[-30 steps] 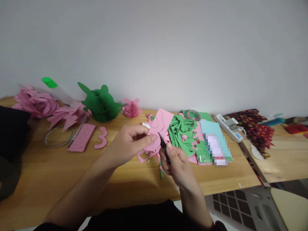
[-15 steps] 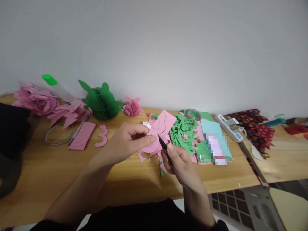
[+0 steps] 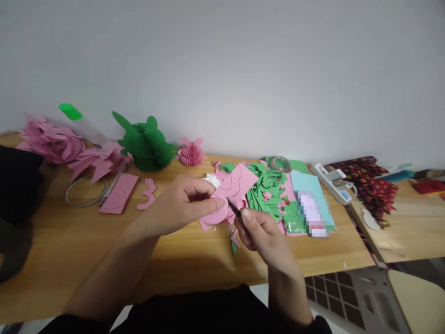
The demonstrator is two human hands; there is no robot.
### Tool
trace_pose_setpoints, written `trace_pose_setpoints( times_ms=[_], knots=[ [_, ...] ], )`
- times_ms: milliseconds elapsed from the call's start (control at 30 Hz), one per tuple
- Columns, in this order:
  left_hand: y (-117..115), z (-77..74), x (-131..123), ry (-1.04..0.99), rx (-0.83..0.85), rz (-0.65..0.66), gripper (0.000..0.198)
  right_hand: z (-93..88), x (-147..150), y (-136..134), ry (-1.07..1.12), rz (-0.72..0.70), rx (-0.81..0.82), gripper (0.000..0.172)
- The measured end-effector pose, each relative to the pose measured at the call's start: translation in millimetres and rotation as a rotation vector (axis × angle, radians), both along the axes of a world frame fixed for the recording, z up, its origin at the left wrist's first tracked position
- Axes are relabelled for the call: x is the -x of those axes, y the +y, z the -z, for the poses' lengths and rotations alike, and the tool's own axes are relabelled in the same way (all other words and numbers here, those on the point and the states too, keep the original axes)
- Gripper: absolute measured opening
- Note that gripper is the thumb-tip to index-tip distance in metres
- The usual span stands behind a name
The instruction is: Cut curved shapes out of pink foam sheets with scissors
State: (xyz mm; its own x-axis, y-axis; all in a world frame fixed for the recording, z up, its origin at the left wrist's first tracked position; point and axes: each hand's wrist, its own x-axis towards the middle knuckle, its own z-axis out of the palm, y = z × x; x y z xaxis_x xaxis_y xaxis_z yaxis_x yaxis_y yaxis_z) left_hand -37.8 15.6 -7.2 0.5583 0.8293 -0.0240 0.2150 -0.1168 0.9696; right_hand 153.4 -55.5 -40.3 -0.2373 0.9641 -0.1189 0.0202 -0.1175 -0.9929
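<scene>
Apparently part-cut, the pink sheet is pinched by the left hand near green scraps, scissors gripped by the right hand. Drawn curves are uncut; a wavy piece at left is cut out.

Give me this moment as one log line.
left hand: holding pink paper | right hand: holding scissors, tips at the paper | green scraps: beyond right hand

Looks like a paper-craft workspace, judging by a green honeycomb figure, with a wooden table beneath, pink paper pieces to its left, green offcuts and tape to its right.
</scene>
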Motion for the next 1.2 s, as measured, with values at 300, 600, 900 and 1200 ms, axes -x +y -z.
trace_pose_setpoints(
  times_ms=[300, 600, 900, 1200],
  knots=[
    [0.8, 1.4, -0.7, -0.017, 0.030, 0.014, 0.032, -1.4, -2.1, -0.4, -0.039, -0.008, -0.032, 0.049],
    [-2.0, -5.1, -2.4, -0.118, -0.044, -0.107, 0.018, -4.9, -7.7, -0.2, -0.147, -0.063, -0.048, 0.049],
    [-12.9, -4.4, -0.9, -0.374, 0.118, -0.214, 0.009, -2.0, -12.4, -13.3, -0.048, -0.067, -0.075, 0.048],
    [-46.8, -10.8, -22.1, -0.623, 0.325, -0.194, 0.011, -18.4, 3.9, -27.5, 0.177, -0.003, -0.077, 0.052]
  ],
)
